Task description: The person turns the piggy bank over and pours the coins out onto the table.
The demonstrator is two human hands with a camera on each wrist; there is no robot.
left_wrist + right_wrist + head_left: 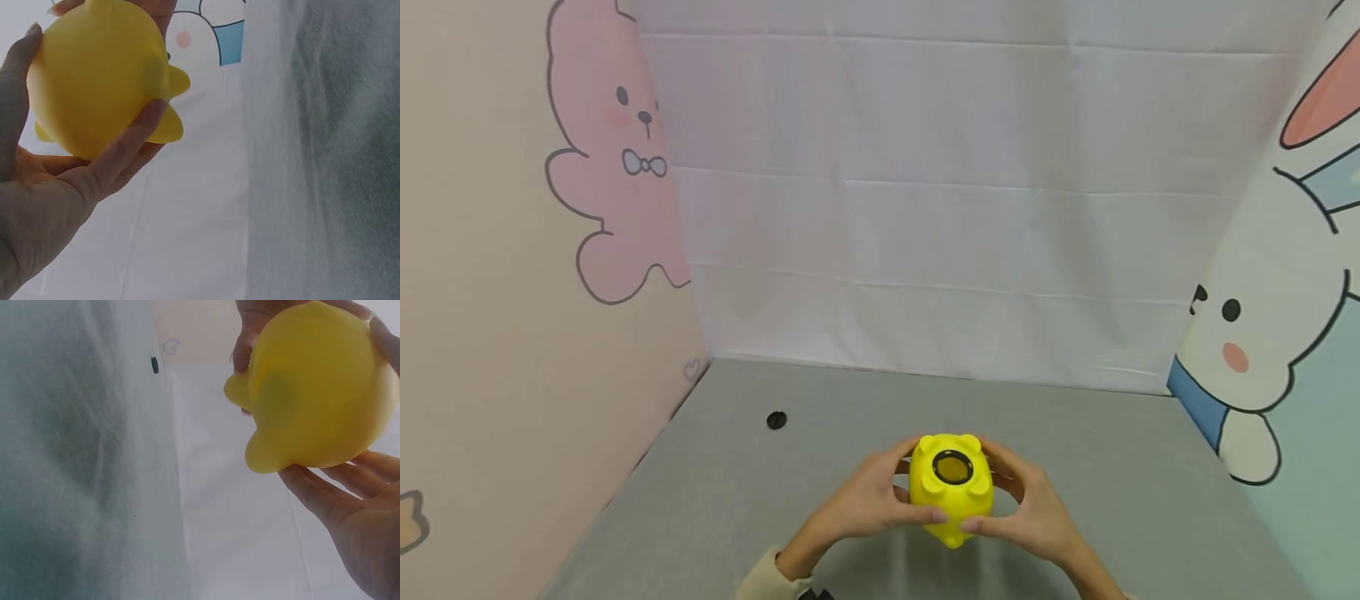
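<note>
We hold a yellow piggy bank [951, 492] between both hands above the grey table [1105, 467], near its front edge and about midway across. It is turned so that its belly faces up: a round hole with a dark rim [952, 467] shows on top, with stubby feet around it.

Our left hand [868, 500] cups the bank's left side, the fingers curled round its far side and the thumb lying across the near face. Our right hand [1030, 504] does the same on the right side, its thumb meeting the left thumb low on the bank. In the left wrist view the bank [100, 78] rests against the palm of that hand [56, 187], with one finger laid over its curved side. In the right wrist view the bank [319, 390] sits on the fingers of the right hand [350, 506]; whether the bank's underside touches the table we cannot tell.

A small dark round thing [777, 420], possibly the plug, lies on the table well apart to the left rear. White cloth [925, 208] hangs behind, with a pink bear panel [617, 167] to the left and a white rabbit panel [1262, 333] to the right.
</note>
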